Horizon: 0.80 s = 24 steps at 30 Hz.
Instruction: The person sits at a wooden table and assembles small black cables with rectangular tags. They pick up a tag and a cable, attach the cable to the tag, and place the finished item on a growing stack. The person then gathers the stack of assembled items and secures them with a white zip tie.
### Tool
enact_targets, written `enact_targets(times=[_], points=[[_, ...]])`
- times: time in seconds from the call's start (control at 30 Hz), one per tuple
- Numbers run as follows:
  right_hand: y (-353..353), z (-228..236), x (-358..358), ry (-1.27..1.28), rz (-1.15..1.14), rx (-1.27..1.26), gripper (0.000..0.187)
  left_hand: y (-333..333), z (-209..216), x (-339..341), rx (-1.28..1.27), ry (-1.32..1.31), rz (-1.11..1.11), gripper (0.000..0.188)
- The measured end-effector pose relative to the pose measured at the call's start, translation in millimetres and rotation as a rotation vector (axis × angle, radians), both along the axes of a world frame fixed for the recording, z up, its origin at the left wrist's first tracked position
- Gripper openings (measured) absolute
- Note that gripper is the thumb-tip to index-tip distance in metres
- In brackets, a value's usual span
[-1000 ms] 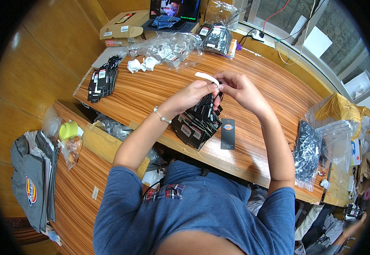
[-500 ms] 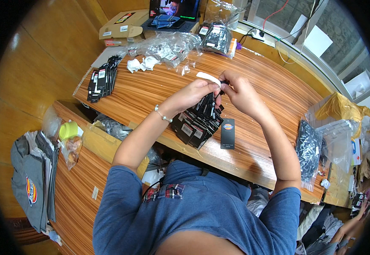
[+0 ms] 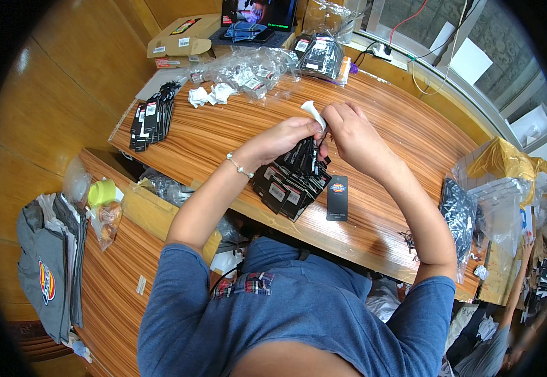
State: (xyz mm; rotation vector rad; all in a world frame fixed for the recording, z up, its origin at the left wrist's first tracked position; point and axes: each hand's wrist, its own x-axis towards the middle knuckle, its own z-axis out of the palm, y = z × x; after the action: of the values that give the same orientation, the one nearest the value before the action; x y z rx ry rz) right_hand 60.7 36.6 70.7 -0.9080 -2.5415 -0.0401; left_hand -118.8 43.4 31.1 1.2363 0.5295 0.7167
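Note:
A bunch of black hang tags (image 3: 289,187) fans down over the front edge of the table, its cords gathered at the top. My left hand (image 3: 287,137) grips those cords, thumb and fingers closed. A white paper-like strip (image 3: 312,110) stands up between my hands at the gathered cords. My right hand (image 3: 352,133) is closed at the strip and cords, its fingers curled; its fingertips are partly hidden, so which of these it pinches I cannot tell. A single black hang tag (image 3: 337,204) lies flat just right of the bunch.
More black tags (image 3: 151,119) are stacked at the table's left. Crumpled white paper (image 3: 220,93) and clear bags (image 3: 258,72) lie behind. A bag of black items (image 3: 455,217) sits at right. Folded grey garments (image 3: 41,264) are at far left. Another person's arm (image 3: 519,283) shows at far right.
The white strip has swung from lying slanted left to standing more upright. My right hand has turned over it, and its elbow has moved outward. The other person's arm at far right has risen.

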Motion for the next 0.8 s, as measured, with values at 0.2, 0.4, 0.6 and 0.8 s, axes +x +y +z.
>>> enact_targets(times=[0.2, 0.4, 0.6, 0.8], points=[[5.5, -2.5, 3.1, -0.190, 0.062, 0.298, 0.019, 0.9, -3.6, -0.6, 0.012, 0.060, 0.015, 0.028], [9.8, -3.8, -1.4, -0.162, 0.063, 0.309, 0.022, 2.7, -4.6, -0.1, 0.041, 0.053, 0.029, 0.028], [19.0, -6.4, 0.7, 0.212, 0.073, -0.112, 0.017, -2.3, 4.6, 1.4, 0.023, 0.093, -0.021, 0.028], [27.3, -10.5, 9.8, 0.637, 0.131, -0.953, 0.021, 1.6, 1.6, -5.4, 0.040, 0.027, -0.042, 0.030]])
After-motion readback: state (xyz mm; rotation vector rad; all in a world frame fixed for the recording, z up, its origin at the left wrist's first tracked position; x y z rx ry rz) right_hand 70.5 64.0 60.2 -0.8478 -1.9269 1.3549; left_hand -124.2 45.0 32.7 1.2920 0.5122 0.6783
